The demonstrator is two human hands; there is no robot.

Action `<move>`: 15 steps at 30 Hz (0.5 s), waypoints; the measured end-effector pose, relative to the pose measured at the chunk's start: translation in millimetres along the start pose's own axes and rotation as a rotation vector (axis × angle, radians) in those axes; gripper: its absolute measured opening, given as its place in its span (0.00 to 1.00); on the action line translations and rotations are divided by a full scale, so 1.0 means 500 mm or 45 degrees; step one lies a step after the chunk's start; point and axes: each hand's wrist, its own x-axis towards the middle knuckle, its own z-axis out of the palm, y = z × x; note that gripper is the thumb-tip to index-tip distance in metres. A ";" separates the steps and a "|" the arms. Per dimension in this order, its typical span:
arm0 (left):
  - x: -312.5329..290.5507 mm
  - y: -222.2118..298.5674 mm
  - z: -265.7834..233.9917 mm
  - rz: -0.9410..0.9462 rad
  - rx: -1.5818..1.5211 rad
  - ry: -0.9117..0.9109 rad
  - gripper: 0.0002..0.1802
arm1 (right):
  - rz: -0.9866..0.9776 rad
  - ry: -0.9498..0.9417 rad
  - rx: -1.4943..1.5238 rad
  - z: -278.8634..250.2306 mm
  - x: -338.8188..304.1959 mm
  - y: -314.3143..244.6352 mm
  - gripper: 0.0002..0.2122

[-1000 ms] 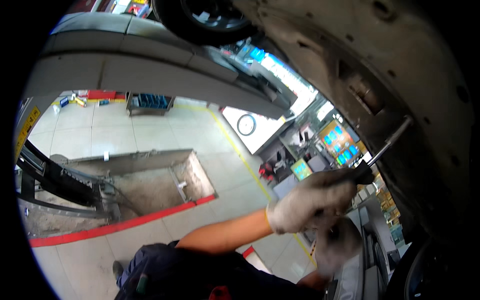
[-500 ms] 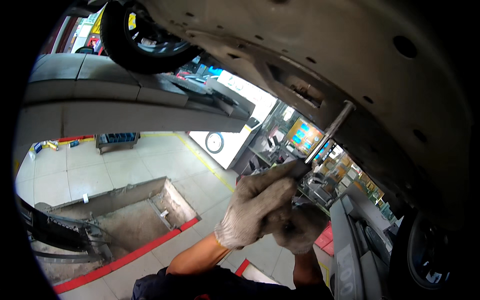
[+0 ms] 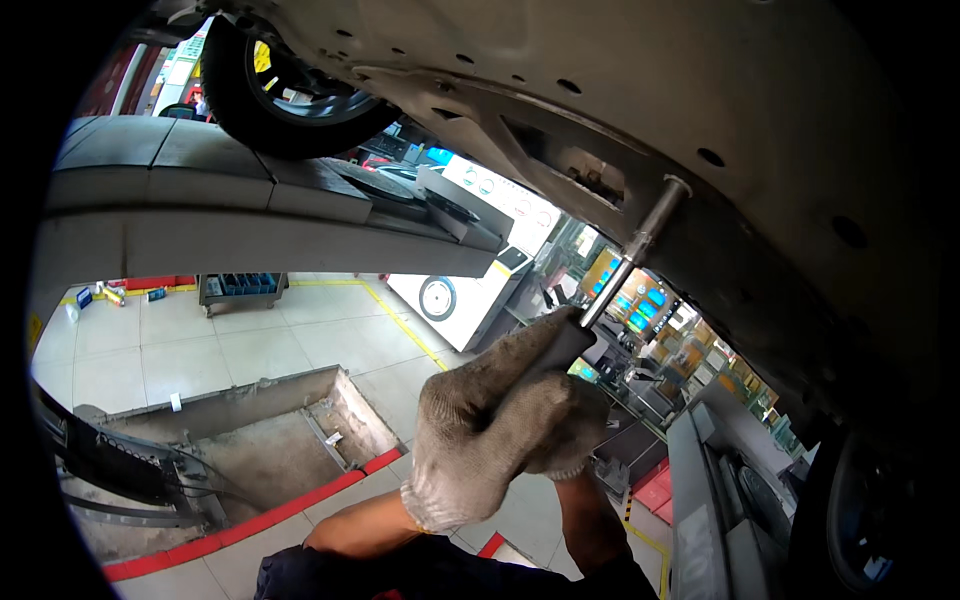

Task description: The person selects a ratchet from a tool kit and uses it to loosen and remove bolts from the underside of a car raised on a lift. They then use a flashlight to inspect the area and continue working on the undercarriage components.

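My left hand [image 3: 465,445], in a grey knit work glove, is closed around the dark handle of a socket driver [image 3: 608,290]. Its bright metal shaft slants up to the right, and the thicker socket end meets the car's underbody [image 3: 640,100] beside an oblong opening. Tucked behind and against the left is my right hand [image 3: 580,425], gloved too and curled closed. Most of its fingers are hidden, so what it grips does not show. Where the socket touches the underbody, the fastener cannot be made out.
A grey lift platform [image 3: 270,235] spans the left under a wheel [image 3: 300,130]; another platform [image 3: 700,510] stands at right beside a second wheel. A red-edged floor pit [image 3: 250,440] lies below left. Farther back are a white machine [image 3: 460,285] and a wheeled parts cart [image 3: 240,287].
Both hands and the socket driver have shifted a little left in the view, and the picture itself has moved. The socket stays against the underbody. The right hand is less blurred.
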 end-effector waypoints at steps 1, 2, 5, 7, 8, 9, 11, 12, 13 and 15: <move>-0.006 0.013 0.010 -0.013 -0.014 -0.007 0.30 | 0.039 0.012 0.078 0.011 -0.009 0.008 0.13; -0.009 0.016 0.016 -0.026 -0.028 -0.013 0.30 | 0.080 0.025 0.157 0.016 -0.018 0.013 0.14; -0.001 -0.007 0.005 0.011 -0.024 -0.178 0.34 | 0.708 -0.130 0.426 -0.026 -0.037 -0.005 0.15; 0.020 -0.024 -0.024 -0.129 -0.205 -0.369 0.35 | 0.580 -0.188 0.168 -0.053 -0.038 -0.018 0.14; 0.030 -0.031 -0.048 -0.293 -0.472 -0.512 0.35 | 0.410 -0.253 -0.084 -0.084 -0.015 -0.054 0.12; 0.054 -0.039 -0.064 -0.338 -0.639 -0.668 0.35 | 0.205 -0.273 -0.318 -0.103 0.024 -0.091 0.11; 0.060 -0.038 -0.065 -0.534 -1.010 -0.821 0.36 | 0.084 -0.334 -0.455 -0.143 0.055 -0.137 0.11; 0.059 -0.046 -0.059 -0.564 -1.059 -0.815 0.34 | 0.113 -0.274 -0.451 -0.143 0.057 -0.145 0.14; 0.051 -0.039 -0.056 -0.543 -0.954 -0.758 0.34 | 0.149 -0.224 -0.444 -0.145 0.055 -0.154 0.16; 0.043 -0.037 -0.049 -0.427 -0.741 -0.638 0.33 | 0.218 -0.157 -0.249 -0.090 0.005 -0.070 0.17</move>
